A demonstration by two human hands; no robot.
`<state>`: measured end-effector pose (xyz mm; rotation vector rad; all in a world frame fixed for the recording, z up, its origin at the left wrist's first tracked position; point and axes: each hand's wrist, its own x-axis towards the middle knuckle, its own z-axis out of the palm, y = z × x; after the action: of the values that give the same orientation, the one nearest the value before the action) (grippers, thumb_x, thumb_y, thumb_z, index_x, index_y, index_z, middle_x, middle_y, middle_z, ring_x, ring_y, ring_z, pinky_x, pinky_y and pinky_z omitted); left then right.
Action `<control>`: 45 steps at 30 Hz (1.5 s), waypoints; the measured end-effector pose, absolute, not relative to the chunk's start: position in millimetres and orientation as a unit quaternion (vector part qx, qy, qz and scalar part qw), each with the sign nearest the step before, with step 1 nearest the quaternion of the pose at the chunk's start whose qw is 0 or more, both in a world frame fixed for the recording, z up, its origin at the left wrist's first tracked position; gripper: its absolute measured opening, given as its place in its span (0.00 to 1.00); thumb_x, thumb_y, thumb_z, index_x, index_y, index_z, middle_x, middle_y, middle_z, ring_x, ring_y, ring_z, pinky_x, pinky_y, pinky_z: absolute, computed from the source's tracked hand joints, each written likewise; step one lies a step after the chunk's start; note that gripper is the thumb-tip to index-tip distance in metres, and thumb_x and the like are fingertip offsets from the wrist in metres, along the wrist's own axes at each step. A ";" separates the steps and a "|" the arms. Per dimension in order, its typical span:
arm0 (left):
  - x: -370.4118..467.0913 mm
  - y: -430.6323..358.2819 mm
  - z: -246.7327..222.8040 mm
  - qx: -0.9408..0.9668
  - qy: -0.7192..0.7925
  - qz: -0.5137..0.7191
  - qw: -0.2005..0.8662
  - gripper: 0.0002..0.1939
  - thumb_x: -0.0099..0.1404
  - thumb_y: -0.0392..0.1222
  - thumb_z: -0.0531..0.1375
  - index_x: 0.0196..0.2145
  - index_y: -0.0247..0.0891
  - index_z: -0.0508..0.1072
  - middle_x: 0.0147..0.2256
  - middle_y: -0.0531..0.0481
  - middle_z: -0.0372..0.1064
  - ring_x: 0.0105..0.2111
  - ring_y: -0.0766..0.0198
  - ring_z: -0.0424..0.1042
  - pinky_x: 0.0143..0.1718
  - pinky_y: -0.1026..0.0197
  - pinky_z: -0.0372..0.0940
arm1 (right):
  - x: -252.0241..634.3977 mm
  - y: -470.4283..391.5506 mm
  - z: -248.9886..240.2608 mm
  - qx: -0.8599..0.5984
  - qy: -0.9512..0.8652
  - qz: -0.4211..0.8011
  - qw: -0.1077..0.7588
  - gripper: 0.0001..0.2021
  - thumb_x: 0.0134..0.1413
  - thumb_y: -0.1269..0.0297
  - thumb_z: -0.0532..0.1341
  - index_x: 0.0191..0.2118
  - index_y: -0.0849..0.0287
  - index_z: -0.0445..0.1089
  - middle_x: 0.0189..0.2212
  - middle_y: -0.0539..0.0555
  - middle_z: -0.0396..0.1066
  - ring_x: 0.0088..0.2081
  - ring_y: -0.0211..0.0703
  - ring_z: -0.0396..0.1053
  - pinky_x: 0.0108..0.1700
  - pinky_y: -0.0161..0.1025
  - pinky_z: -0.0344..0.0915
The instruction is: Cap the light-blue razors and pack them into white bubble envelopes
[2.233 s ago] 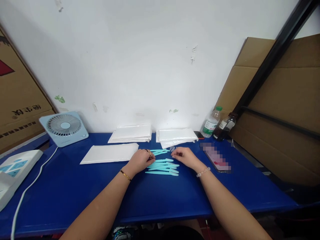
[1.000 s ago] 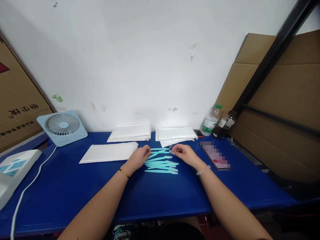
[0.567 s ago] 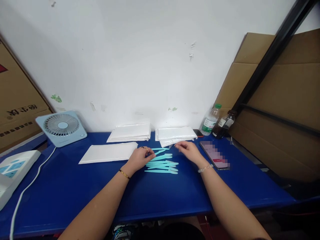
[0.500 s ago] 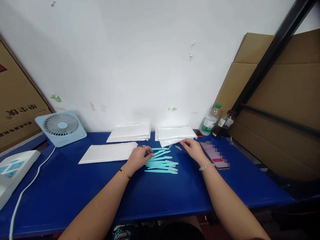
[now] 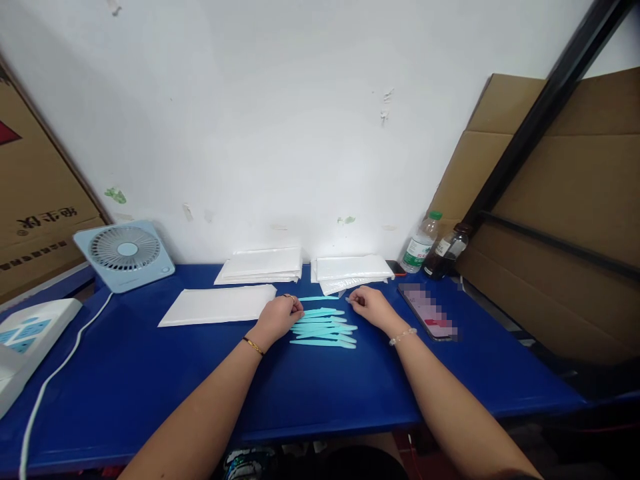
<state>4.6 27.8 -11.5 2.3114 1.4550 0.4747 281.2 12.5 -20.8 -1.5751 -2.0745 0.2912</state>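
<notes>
Several turquoise eyebrow razors [image 5: 325, 343] lie in a loose row on the blue table, their blade ends pointing right. My left hand [image 5: 280, 319] is closed at the left end of the row, its thumb and fingertips pinching the handle of one turquoise eyebrow razor [image 5: 324, 312]. Above it, a single eyebrow razor [image 5: 320, 299] lies apart from the others. To the right, my right hand [image 5: 371, 307] pinches a small translucent blade cap [image 5: 349, 300] between thumb and forefinger. A second small cap [image 5: 341, 293] lies partly hidden by the white packets.
White padded packets [image 5: 265, 263] are stacked by the wall, with more packets [image 5: 355, 268] beside them and one packet [image 5: 215, 305] nearer. A fan [image 5: 126, 257] and power strip [image 5: 35, 340] stand left. A phone [image 5: 427, 312], water bottle [image 5: 420, 247] and dark bottle [image 5: 445, 253] are right.
My right hand has moved left and slightly down from the white packets, and now pinches the small cap that lay on the table. Razors beside my left fingers have shifted and lie straighter.
</notes>
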 end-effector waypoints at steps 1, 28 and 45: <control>4.8 28.0 -12.7 0.820 0.514 0.173 0.182 0.06 0.59 0.42 0.56 0.30 0.39 0.71 0.32 0.50 0.70 0.33 0.62 0.69 0.31 0.63 0.59 | 280.2 11.5 -21.3 -0.564 -0.765 0.143 0.276 0.07 0.53 0.66 0.57 0.31 0.59 0.71 0.28 0.52 0.70 0.27 0.38 0.64 0.31 0.34 0.60; 11.9 32.0 -18.2 0.847 0.479 0.214 0.085 0.15 0.66 0.42 0.51 0.47 0.39 0.72 0.46 0.45 0.68 0.46 0.56 0.65 0.47 0.56 0.60 | 278.3 20.3 -26.3 -0.528 -0.810 0.044 0.253 0.15 0.54 0.75 0.55 0.45 0.56 0.72 0.42 0.56 0.69 0.45 0.46 0.64 0.49 0.43 0.60; 7.1 38.6 -21.3 0.821 0.519 0.182 0.156 0.06 0.60 0.41 0.56 0.32 0.39 0.72 0.33 0.49 0.71 0.36 0.59 0.69 0.36 0.60 0.62 | 280.9 14.6 -26.8 -0.561 -0.755 0.199 0.277 0.10 0.56 0.59 0.56 0.31 0.59 0.71 0.29 0.50 0.70 0.30 0.38 0.65 0.34 0.35 0.60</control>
<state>7.1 38.6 -21.3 2.3498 1.4852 0.5202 280.9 14.6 -26.8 -1.5058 -2.0267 0.5343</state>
